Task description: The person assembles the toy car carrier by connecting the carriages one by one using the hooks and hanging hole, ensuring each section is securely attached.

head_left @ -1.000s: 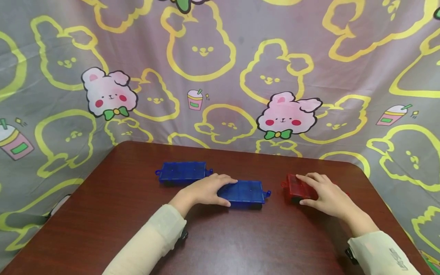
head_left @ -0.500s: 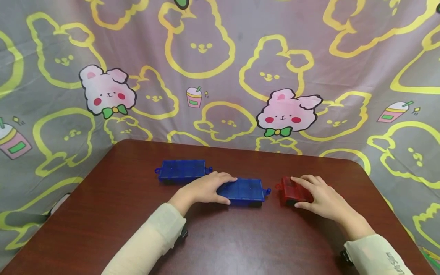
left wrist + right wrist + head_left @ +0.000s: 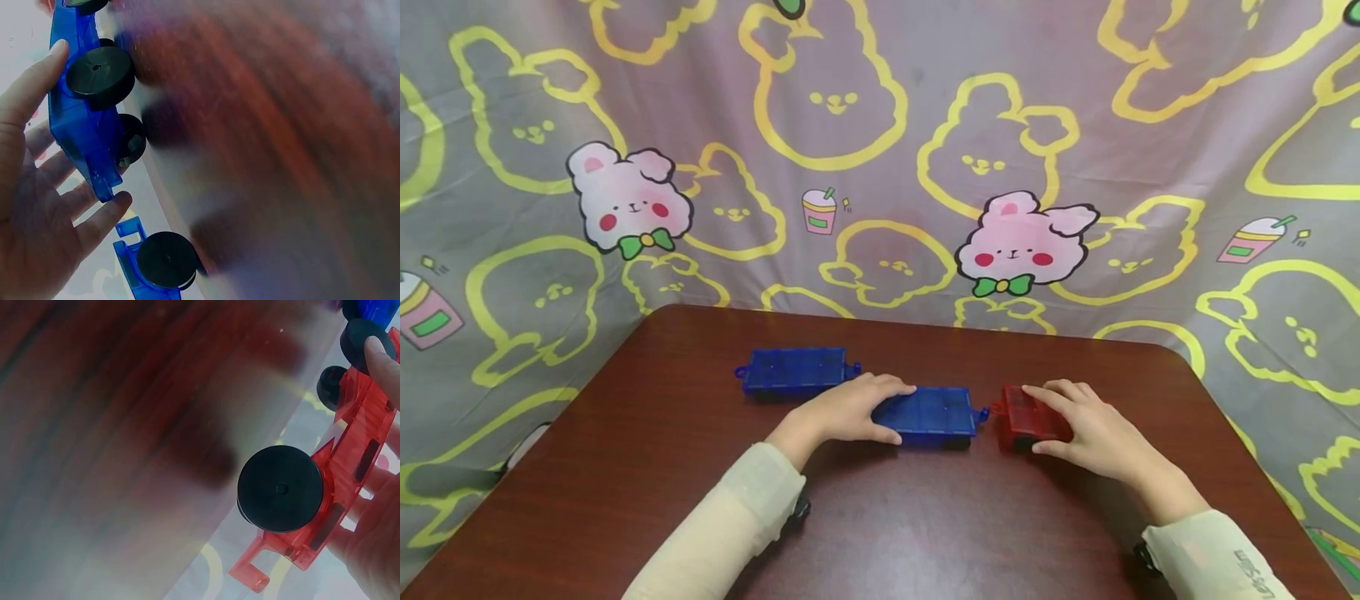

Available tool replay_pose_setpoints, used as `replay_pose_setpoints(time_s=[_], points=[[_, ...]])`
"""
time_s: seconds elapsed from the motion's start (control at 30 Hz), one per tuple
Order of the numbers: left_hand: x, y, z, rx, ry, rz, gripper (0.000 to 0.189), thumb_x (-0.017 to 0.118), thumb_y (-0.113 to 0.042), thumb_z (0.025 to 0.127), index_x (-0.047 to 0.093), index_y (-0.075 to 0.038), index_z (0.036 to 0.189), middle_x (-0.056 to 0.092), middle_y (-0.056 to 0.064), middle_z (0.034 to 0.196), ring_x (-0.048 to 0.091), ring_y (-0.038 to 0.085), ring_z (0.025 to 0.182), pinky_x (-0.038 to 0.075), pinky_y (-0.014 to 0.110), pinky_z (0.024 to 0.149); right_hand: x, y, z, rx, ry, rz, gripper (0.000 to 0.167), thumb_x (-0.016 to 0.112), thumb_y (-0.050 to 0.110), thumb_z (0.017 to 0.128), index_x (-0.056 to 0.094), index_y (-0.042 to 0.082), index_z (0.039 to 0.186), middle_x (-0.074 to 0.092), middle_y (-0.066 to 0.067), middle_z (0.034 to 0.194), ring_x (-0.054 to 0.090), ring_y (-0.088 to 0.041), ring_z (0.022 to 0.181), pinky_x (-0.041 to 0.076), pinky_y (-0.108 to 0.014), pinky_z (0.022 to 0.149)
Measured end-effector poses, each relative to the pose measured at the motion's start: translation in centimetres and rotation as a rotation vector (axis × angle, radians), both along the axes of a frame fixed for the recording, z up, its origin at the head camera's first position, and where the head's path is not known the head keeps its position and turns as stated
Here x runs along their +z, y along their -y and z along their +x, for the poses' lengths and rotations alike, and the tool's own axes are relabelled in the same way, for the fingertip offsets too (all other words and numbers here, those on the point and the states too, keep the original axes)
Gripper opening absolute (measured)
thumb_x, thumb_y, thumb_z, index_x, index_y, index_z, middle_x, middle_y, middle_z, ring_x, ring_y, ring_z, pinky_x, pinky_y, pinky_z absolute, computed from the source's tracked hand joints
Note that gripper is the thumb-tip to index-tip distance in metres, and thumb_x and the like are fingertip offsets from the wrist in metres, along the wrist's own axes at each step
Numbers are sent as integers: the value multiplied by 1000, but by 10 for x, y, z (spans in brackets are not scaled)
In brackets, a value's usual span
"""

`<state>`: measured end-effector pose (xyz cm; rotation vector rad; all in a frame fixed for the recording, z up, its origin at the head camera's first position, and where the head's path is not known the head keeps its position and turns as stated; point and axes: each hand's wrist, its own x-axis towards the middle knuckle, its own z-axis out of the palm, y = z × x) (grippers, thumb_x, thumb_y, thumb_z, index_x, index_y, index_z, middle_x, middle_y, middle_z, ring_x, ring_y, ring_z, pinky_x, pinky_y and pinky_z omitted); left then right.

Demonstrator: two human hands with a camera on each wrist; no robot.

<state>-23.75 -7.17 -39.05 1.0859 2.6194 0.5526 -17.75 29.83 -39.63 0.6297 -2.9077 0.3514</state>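
My left hand (image 3: 842, 410) grips a translucent blue toy wagon (image 3: 934, 412) near the middle of the table, thumb on its near side and fingers over its far side. Black wheels (image 3: 101, 76) show under it in the left wrist view. To its right, my right hand (image 3: 1101, 433) holds a translucent red toy wagon (image 3: 1028, 414) the same way, covering its right part. The red wagon's ring (image 3: 997, 408) is right at the blue wagon's hook (image 3: 982, 415). In the right wrist view, a hooked coupling (image 3: 251, 576) sticks out from the red wagon's other end.
A second blue wagon (image 3: 795, 370) stands behind and left of my left hand, with a coupling at each end. The brown table (image 3: 925, 517) has a patterned curtain (image 3: 880, 192) along its back and sides.
My right hand has moved left with the red wagon, bringing its ring up to the blue wagon's hook. My left hand and both blue wagons stay almost where they were.
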Motion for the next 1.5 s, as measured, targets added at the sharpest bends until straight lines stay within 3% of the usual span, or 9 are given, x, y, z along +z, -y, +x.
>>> replay_pose_setpoints(time_s=[0.8,1.1,1.3,1.5], points=[[3,-1,2,16,19,-22,75,74,-43,88,42,-23,152,40,5,158,37,26,146,32,47,119,-5,9,-5,23,15,42,79,88,43,71,56,20,140,59,-11,127,52,-30,114,58,-48,77],[8,2,2,4,-18,-65,78,73,-49,87,39,-25,153,40,1,158,38,24,146,34,49,117,2,13,-4,14,65,9,77,87,42,72,57,20,140,57,-12,132,50,-33,118,59,-49,78],[16,16,3,26,-52,-16,76,70,-50,89,40,-23,153,40,3,158,36,24,147,31,50,119,11,30,-7,46,71,-68,76,84,40,78,53,18,144,52,-14,141,46,-37,126,53,-56,92],[22,48,-2,75,-100,30,68,67,-42,94,41,-17,152,42,8,157,36,29,147,29,52,120,19,56,-15,98,103,-131,75,80,41,81,50,16,146,49,-15,146,43,-39,133,45,-62,102]])
